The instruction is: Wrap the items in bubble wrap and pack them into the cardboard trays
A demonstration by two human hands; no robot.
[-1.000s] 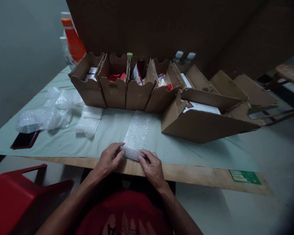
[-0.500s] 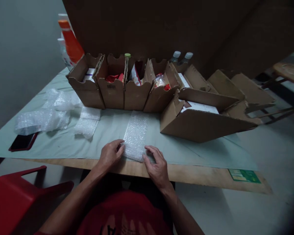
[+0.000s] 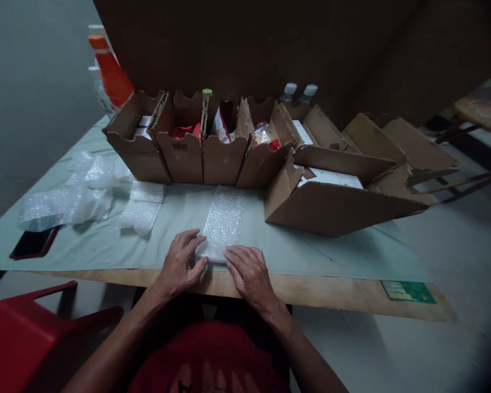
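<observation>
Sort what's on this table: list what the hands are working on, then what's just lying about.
In hand: left hand and right hand on the near end of the clear bubble-wrap strip.

Lying about: crumpled bubble-wrap heap, dark phone, row of brown cardboard boxes, orange bottle.

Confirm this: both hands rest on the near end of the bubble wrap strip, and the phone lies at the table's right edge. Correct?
Not quite. In the head view, both the left hand and right hand rest on the bubble wrap strip, but the phone lies at the table's left edge.
</observation>
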